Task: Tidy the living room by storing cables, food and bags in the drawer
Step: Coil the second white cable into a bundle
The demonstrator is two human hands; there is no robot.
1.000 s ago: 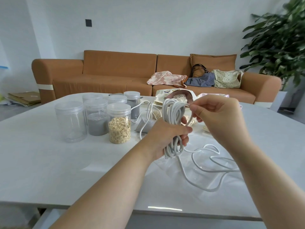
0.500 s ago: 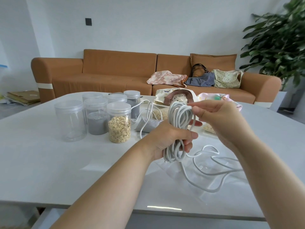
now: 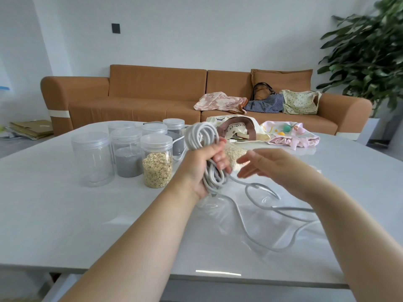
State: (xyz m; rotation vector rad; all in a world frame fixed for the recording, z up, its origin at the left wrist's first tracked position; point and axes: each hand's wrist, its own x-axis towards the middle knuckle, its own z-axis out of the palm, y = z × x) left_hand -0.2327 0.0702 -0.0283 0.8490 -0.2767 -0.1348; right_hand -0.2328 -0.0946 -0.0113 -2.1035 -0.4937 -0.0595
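Left hand (image 3: 199, 171) grips cable (image 3: 201, 136) coil above table (image 3: 65, 214); right hand (image 3: 274, 168) just beside, fingers loose, holding nothing. Loose tail lies near front edge; jars (image 3: 128, 153) left.

plant (image 3: 366, 51): cut by right and top edges | right hand (image 3: 268, 166): fingers motion-blurred | cable (image 3: 201, 136): coil's middle hidden inside left hand (image 3: 199, 168) | back jars (image 3: 173, 125): partly hidden behind front jars (image 3: 156, 164) | tote bag (image 3: 258, 132): print too small to read
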